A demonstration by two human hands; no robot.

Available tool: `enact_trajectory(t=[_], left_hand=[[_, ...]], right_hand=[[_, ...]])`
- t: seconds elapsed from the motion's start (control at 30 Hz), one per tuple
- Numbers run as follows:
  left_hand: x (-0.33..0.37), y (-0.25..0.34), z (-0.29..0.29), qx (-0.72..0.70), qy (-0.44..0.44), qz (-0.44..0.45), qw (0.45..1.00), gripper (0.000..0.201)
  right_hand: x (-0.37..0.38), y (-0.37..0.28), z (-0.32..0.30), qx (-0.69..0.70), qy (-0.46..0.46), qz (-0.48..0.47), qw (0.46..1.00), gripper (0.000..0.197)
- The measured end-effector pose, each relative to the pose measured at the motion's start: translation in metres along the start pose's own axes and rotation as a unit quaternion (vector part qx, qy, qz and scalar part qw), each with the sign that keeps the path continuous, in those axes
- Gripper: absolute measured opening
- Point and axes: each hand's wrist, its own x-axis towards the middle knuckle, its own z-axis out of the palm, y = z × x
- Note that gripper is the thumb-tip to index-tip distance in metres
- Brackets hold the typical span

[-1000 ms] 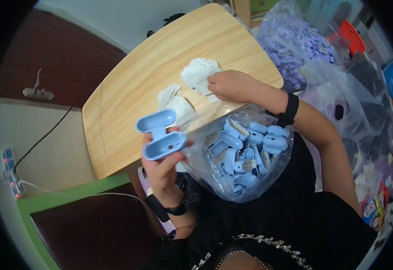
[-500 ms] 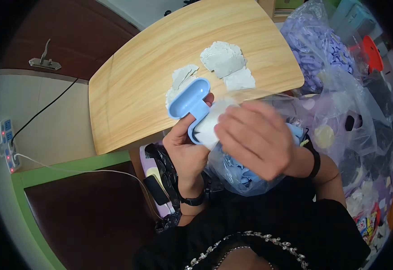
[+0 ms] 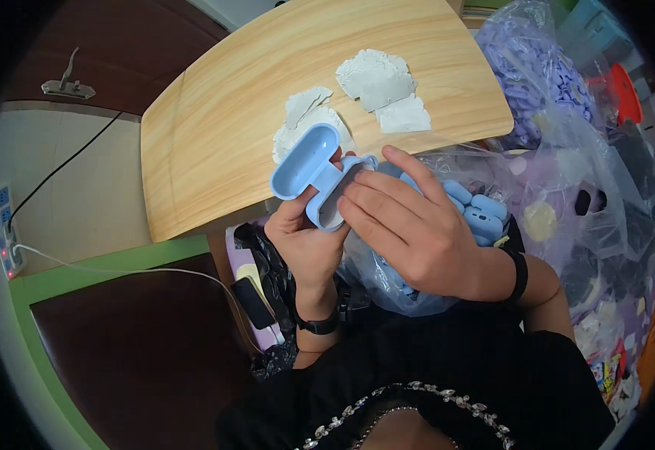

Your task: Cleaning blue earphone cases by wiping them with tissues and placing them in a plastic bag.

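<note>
A light blue earphone case cover [image 3: 306,161] is held up in front of me with its lid swung back. My left hand [image 3: 305,244] grips it from below, thumb and fingers around its sides. White lining, which looks like thin paper or film, shows inside the lower half. Into that half reach the fingertips of my right hand [image 3: 421,232], its fingers stretched out and the index finger lifted apart; its thumb is hidden. Just beyond, on the wooden table [image 3: 222,142], lie stacks of white sheets [image 3: 376,79], with another white pile [image 3: 309,112] partly behind the cover.
Below my right hand sits a clear plastic bag [image 3: 387,289] with several blue covers [image 3: 485,217]. A large bag of purple pieces [image 3: 537,82] stands at the far right. A dark phone [image 3: 254,302] lies at my left, near a brown chair seat [image 3: 140,345] and a power strip [image 3: 5,232].
The white sheet that stuck out of the cover is now down inside its lower half. My right hand's fingers have moved left and into the cover.
</note>
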Motion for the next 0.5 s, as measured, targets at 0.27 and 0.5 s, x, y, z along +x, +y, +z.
enact_trajectory(t=[0.27,0.5], left_hand=[[-0.005,-0.010,0.001,-0.030,0.018,0.000,0.999,0.041],[-0.017,-0.005,-0.028,0.008,-0.002,0.000,1.000,0.045]], right_hand=[[-0.003,-0.002,0.006,0.026,-0.010,0.029,0.999,0.024],[0.010,0.009,0.004,0.180,-0.054,0.037,0.982,0.018]])
